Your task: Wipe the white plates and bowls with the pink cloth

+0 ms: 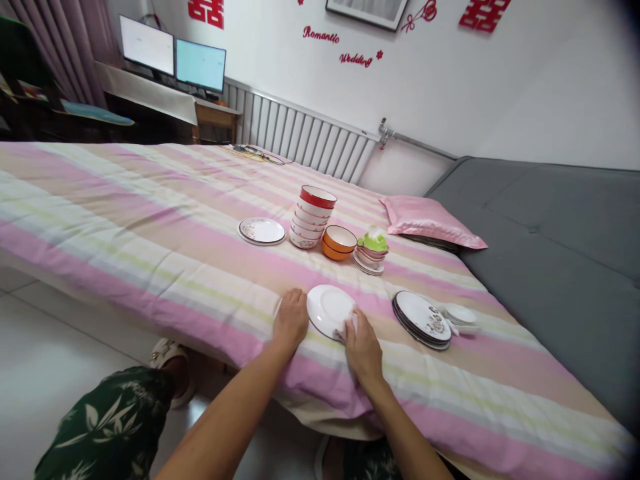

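A white plate [327, 309] lies on the striped bedspread between my hands. At its left edge is my left hand [292, 317], fingers closed together against the rim. My right hand [363, 343] presses a pale cloth [345, 328] on the plate's right side. Beyond the plate are a tall stack of white and red bowls [313, 217], orange bowls [339, 243] and a green leaf-shaped dish [374, 240] on top of small dishes. To the right lies a pile of dark-rimmed plates [421, 316].
Patterned plates [262, 231] lie at the back left of the plate. Small white dishes [461, 316] stand at the right. A pink pillow [430, 219] rests by the grey headboard [550, 253]. Cables [257, 155] lie on the bed's far side.
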Tool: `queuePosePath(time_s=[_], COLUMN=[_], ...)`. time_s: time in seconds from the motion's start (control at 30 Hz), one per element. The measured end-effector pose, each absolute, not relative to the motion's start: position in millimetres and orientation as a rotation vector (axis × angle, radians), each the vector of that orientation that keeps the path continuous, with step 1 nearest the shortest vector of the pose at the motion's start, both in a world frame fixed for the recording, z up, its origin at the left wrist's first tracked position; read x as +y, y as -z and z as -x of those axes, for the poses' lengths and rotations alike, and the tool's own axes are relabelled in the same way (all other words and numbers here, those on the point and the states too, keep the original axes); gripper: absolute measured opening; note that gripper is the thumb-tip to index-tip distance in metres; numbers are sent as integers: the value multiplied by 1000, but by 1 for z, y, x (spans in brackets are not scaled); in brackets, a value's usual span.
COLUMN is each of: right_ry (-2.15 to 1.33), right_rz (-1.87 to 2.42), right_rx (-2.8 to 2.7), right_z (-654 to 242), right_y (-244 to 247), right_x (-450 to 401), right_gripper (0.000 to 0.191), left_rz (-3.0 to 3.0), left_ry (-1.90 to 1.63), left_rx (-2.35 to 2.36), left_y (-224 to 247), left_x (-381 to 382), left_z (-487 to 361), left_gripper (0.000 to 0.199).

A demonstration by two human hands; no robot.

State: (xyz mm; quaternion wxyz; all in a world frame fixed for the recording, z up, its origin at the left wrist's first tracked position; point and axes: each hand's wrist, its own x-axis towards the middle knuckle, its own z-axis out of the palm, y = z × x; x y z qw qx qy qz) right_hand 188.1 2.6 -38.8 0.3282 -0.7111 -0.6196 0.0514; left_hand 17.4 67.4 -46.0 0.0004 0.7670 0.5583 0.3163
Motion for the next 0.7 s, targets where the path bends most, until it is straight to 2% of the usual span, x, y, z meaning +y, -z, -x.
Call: queuePosePath(time_s=[0.3, 0.7], right_ry=[-271, -346], right_rz=[2127, 1790], right_rx=[-1643, -2088], right_z=[-197, -179], right_y=[14, 10], right_x=[58, 105], right_gripper=[41, 36], left_rz=[-2424, -2452], left_ry=[-1016, -1038], left_rx=[1756, 1742], left_y=[49, 48], left_x=[69, 68], left_z=[-17, -17], left_gripper=[27, 26])
